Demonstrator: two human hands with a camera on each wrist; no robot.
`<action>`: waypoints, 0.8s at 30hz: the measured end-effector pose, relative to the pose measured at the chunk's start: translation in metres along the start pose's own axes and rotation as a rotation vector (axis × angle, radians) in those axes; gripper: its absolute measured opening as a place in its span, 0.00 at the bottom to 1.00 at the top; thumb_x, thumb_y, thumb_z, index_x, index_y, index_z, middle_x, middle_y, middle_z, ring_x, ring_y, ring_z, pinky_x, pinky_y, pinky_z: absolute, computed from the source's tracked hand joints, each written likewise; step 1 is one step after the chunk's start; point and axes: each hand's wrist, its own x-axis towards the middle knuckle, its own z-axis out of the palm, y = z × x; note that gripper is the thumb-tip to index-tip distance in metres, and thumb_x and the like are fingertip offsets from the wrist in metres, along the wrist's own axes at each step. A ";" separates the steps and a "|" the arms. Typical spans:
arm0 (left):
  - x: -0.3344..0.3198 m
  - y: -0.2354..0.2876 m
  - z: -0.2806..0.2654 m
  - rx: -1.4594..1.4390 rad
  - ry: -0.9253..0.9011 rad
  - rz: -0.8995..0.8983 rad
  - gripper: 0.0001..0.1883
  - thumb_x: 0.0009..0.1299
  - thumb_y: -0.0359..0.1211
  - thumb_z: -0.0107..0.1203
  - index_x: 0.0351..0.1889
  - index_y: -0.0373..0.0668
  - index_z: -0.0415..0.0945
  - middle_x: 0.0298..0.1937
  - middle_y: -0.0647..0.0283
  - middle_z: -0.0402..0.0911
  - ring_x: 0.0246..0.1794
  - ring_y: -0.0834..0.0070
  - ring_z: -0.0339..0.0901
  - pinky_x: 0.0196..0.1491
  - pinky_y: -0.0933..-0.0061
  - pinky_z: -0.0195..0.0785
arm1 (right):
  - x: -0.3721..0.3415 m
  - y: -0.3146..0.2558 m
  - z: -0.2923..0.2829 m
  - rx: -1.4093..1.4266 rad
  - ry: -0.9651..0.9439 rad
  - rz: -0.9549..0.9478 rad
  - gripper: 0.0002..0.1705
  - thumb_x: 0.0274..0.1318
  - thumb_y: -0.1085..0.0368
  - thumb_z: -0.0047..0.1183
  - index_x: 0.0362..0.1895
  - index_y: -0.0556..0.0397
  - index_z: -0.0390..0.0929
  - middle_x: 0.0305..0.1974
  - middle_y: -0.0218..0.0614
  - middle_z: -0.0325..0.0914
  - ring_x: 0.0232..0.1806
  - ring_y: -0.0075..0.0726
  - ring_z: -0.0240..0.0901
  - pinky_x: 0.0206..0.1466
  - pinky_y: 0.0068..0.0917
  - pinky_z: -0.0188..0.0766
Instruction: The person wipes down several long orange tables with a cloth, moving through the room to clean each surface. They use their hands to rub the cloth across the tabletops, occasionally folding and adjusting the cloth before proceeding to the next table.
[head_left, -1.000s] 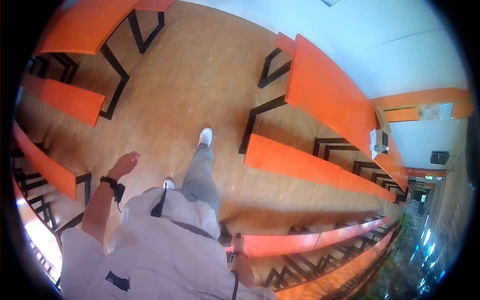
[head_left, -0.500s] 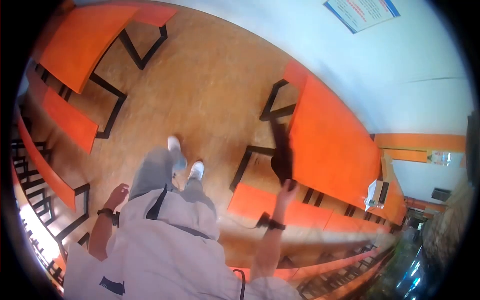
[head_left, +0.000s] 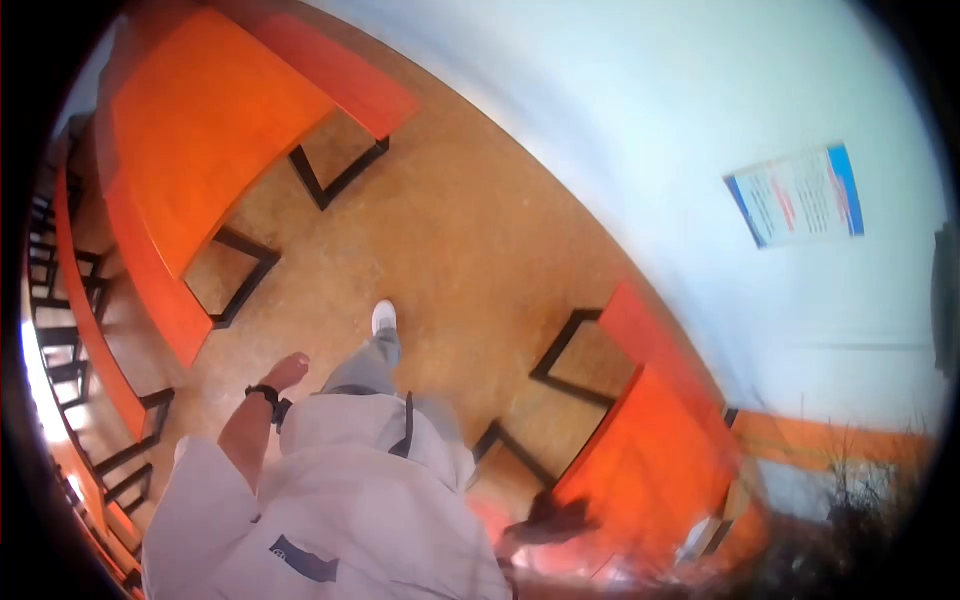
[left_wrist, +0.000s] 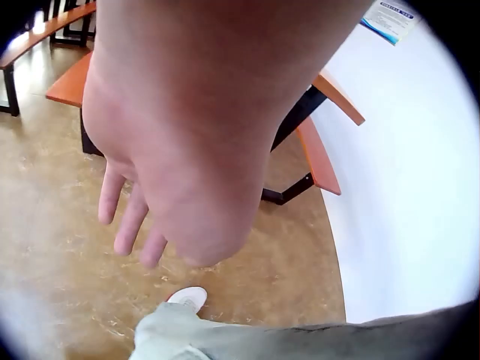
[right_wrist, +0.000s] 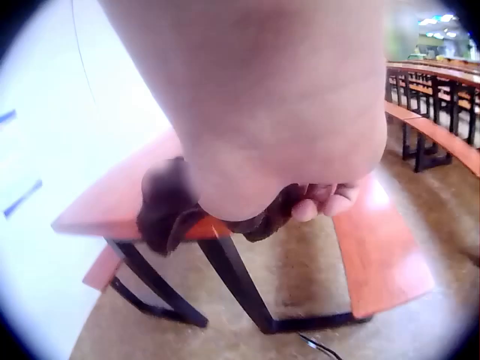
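My right hand (right_wrist: 285, 161) grips a dark brown cloth (right_wrist: 166, 206), its fingers curled round the bunched fabric, which hangs out on both sides of the palm. In the head view the cloth (head_left: 555, 520) is blurred and overlaps the end of an orange table (head_left: 650, 460), with the right hand (head_left: 508, 545) at the lower edge. The left hand (head_left: 290, 371) hangs beside my body over the floor and holds nothing. Its fingers (left_wrist: 131, 225) are loosely bent in the left wrist view.
Another orange table (head_left: 220, 130) with benches on black metal legs stands at the upper left. A white wall (head_left: 640, 130) with a printed notice (head_left: 797, 197) runs along the right. Brown floor (head_left: 450, 230) lies between the tables. A white shoe (head_left: 384, 316) is ahead of me.
The view has swung so that the right table sits lower and the wall notice is fully in sight. The dark cloth appeared in my right hand half a second ago and is now lower in view.
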 end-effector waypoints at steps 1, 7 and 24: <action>0.020 0.024 -0.014 0.033 0.043 0.011 0.12 0.70 0.36 0.49 0.46 0.43 0.78 0.44 0.50 0.82 0.47 0.51 0.79 0.51 0.57 0.71 | -0.004 -0.022 -0.001 0.207 -0.128 0.044 0.31 0.59 0.48 0.56 0.61 0.53 0.73 0.60 0.51 0.71 0.64 0.46 0.67 0.64 0.36 0.66; 0.088 0.160 -0.092 0.006 0.154 0.085 0.13 0.71 0.38 0.47 0.46 0.45 0.78 0.43 0.49 0.83 0.47 0.51 0.79 0.50 0.55 0.71 | -0.020 -0.131 0.015 0.854 -0.943 0.196 0.29 0.57 0.50 0.57 0.55 0.59 0.75 0.52 0.52 0.76 0.55 0.50 0.73 0.57 0.40 0.69; 0.090 0.199 -0.145 -0.148 0.380 -0.428 0.12 0.71 0.35 0.48 0.48 0.44 0.77 0.40 0.48 0.83 0.44 0.50 0.80 0.46 0.54 0.73 | 0.423 -0.454 0.004 1.009 -0.792 -0.340 0.28 0.63 0.59 0.53 0.59 0.68 0.67 0.57 0.64 0.70 0.57 0.63 0.70 0.59 0.44 0.68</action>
